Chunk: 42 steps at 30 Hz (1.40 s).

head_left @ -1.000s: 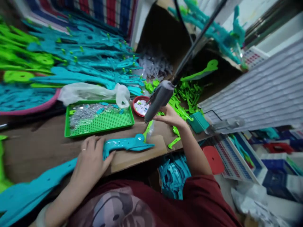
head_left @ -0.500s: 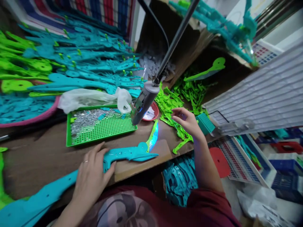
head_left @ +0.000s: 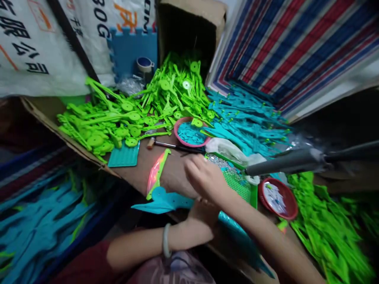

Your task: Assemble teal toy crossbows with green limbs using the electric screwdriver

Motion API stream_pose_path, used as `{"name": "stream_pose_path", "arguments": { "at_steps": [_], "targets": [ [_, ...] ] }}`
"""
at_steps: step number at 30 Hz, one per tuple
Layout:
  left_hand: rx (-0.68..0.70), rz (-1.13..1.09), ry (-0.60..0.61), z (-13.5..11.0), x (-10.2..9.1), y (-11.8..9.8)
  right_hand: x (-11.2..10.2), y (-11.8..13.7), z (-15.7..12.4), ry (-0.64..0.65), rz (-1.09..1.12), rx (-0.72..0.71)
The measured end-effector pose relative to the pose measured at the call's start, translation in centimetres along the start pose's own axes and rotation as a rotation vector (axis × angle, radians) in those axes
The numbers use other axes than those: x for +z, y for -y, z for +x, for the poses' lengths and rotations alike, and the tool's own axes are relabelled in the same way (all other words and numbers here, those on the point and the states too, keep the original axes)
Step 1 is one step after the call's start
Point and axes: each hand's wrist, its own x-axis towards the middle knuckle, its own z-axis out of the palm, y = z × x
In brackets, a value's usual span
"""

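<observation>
My left hand, with a bracelet at the wrist, is closed round a long teal plastic part. One pointed end of the part sticks out to the left and its other end runs off to the lower right. A curved lime-green plastic piece with a shiny pinkish panel rises from the rounded end of the teal part. Over my left hand, my right hand is raised with its fingers curled in. It is slightly blurred, and whatever it holds, if anything, is hidden. My right forearm crosses the teal part.
Heaps of lime-green parts and teal parts lie behind. A hammer, a pink-rimmed basket and a green perforated tray are near my hands. A grey powered screwdriver hangs beside a red bowl.
The view has swung left. My right hand has come from the lime-green pile at the right to above my left hand, and its fingers are now curled. My left hand still holds the teal plastic part.
</observation>
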Motion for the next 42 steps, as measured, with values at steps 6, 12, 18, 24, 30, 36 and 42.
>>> {"name": "stream_pose_path", "arguments": {
  "at_steps": [6,12,18,24,30,36,42],
  "targets": [
    [0.261,-0.080,0.094,-1.1,-0.8,1.2,8.3,-1.9,10.7,0.397,-0.095,0.169],
    [0.604,0.043,-0.037,-3.6,-0.5,2.6,9.7,-1.0,11.6,0.387,-0.106,0.130],
    [0.649,0.057,-0.114,-4.2,-0.2,3.1,5.6,1.0,8.8,0.313,0.107,0.156],
    [0.645,0.029,-0.125,-4.3,0.1,3.2,4.6,1.2,0.0,0.097,1.019,0.466],
    [0.663,0.027,-0.093,-4.2,-0.1,3.3,6.5,1.1,-1.8,0.140,1.146,0.510],
    [0.671,-0.007,-0.058,-3.9,-0.1,3.4,3.9,0.9,-3.3,0.320,0.938,0.178],
    [0.684,-0.053,-0.053,-3.7,-0.1,3.6,3.0,0.5,-5.3,0.345,0.866,0.098]
  ]
}}
